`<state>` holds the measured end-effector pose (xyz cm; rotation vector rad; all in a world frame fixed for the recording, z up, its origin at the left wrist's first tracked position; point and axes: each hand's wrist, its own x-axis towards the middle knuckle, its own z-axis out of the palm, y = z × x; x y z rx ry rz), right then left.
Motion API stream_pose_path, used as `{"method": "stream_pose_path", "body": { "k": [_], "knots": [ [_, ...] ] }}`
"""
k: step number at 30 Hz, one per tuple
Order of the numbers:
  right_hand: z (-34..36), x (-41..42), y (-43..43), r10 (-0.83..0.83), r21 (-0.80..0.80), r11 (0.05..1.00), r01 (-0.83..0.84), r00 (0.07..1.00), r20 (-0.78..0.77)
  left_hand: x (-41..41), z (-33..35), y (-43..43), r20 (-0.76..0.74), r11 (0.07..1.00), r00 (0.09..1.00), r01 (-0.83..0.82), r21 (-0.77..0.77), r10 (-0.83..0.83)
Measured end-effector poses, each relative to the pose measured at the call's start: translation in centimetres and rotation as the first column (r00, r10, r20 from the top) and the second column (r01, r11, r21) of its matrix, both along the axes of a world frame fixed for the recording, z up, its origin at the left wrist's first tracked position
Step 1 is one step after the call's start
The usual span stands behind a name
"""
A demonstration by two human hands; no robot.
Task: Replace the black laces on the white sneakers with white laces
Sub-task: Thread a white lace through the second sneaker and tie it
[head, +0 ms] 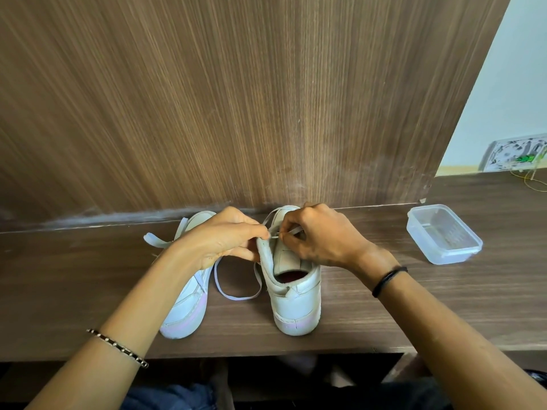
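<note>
The right sneaker [296,303] stands upright at mid-desk [384,306], heel toward the person. The left sneaker [186,309] lies just beside it, tipped on its side.

The left hand [219,241] pinches the top of the eyelet flap. The right hand [322,235] pinches the white lace [236,297] near its end. The hands are close together over the tongue.

Risks:
- The flat, limp lace may twist or miss the eyelet.
- Its slack loop on the desk may snag and drag the shoe.

Materials:
- Uppers: smooth, creased, leather-like.
- Soles: thick, rubbery.
- Desk: wood-grain laminate.
- A clear rigid plastic container [444,235] sits well apart, to the right.
</note>
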<state>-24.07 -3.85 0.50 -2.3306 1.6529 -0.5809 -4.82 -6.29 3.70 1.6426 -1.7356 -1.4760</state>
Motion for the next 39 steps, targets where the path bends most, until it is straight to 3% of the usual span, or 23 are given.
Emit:
{"method": "stream_pose_path", "body": {
  "k": [6,10,14,16,18,20,22,23,24,25,26,27,28,29,31,32,34,37,38,39],
  "knots": [
    [-0.4,1.9,0.1,-0.001,-0.141,0.990,-0.025,0.983,-0.182,-0.2,-0.4,0.1,-0.054,1.000,0.999,-0.003,0.002,0.003],
    [0.0,1.3,0.3,-0.023,-0.021,1.000,0.021,0.997,-0.072,0.0,-1.0,0.2,0.038,0.998,0.999,0.034,-0.061,-0.032],
    [0.1,1.2,0.8,-0.163,0.063,0.985,0.162,0.987,0.004,0.9,-0.6,-0.2,0.214,0.959,0.976,0.032,-0.280,0.030],
    [0.3,1.1,0.9,-0.220,0.140,0.967,0.214,0.975,0.030,1.8,0.5,-0.6,0.098,0.950,0.991,-0.059,-0.305,0.093],
    [0.5,0.9,1.0,-0.240,0.202,0.952,0.228,0.970,0.037,2.5,1.8,-0.8,-0.145,0.954,0.972,-0.211,-0.211,0.183],
    [0.7,0.9,1.1,-0.252,0.220,0.946,0.238,0.967,0.037,2.7,2.6,-1.1,-0.440,0.938,0.845,-0.347,-0.019,0.304],
    [0.6,1.0,1.1,-0.274,0.206,0.945,0.254,0.959,0.074,3.0,3.2,-1.5,-0.681,0.904,0.614,-0.388,0.180,0.399],
    [0.5,1.1,1.1,-0.287,0.194,0.944,0.265,0.954,0.092,3.2,3.4,-1.7,-0.746,0.894,0.521,-0.387,0.226,0.415],
    [0.5,1.0,1.2,-0.297,0.187,0.943,0.275,0.949,0.104,3.4,3.6,-1.9,-0.755,0.896,0.521,-0.396,0.199,0.398],
    [0.5,1.0,1.2,-0.302,0.182,0.943,0.280,0.948,0.104,3.8,3.7,-2.0,-0.692,0.912,0.641,-0.404,0.062,0.331],
    [0.6,0.9,1.2,-0.301,0.185,0.942,0.281,0.950,0.089,4.0,3.5,-2.0,-0.508,0.921,0.831,-0.353,-0.166,0.228],
    [0.7,0.8,1.2,-0.298,0.202,0.939,0.279,0.952,0.067,4.1,3.1,-1.7,-0.207,0.898,0.971,-0.193,-0.395,0.117],
    [0.8,0.7,1.1,-0.296,0.227,0.934,0.277,0.954,0.052,4.3,2.5,-1.6,0.115,0.843,0.993,0.045,-0.536,0.021],
    [0.7,0.5,1.0,-0.296,0.252,0.928,0.274,0.954,0.052,4.2,1.7,-1.5,0.372,0.786,0.926,0.278,-0.552,-0.065],
    [0.4,0.3,0.6,-0.313,0.283,0.917,0.281,0.947,0.075,3.7,0.3,-1.2,0.655,0.706,0.735,0.556,-0.438,-0.172],
    [0.2,0.2,0.4,-0.323,0.287,0.914,0.289,0.943,0.081,3.3,0.1,-1.2,0.689,0.686,0.702,0.591,-0.424,-0.179],
    [-0.3,0.1,0.0,-0.324,0.283,0.914,0.292,0.943,0.073,3.1,0.7,-1.3,0.569,0.692,0.804,0.509,-0.512,-0.171],
    [-0.6,0.1,-0.4,-0.315,0.273,0.919,0.285,0.946,0.073,3.0,2.1,-1.0,0.052,0.740,0.986,0.153,-0.655,-0.159],
    [-0.6,0.0,-0.4,-0.310,0.271,0.921,0.280,0.948,0.076,2.7,2.6,-0.9,-0.173,0.769,0.975,-0.005,-0.640,-0.138],
    [-0.7,0.0,-0.4,-0.308,0.269,0.923,0.277,0.948,0.080,2.6,2.9,-0.9,-0.411,0.807,0.906,-0.168,-0.567,-0.100]
  ]
}}
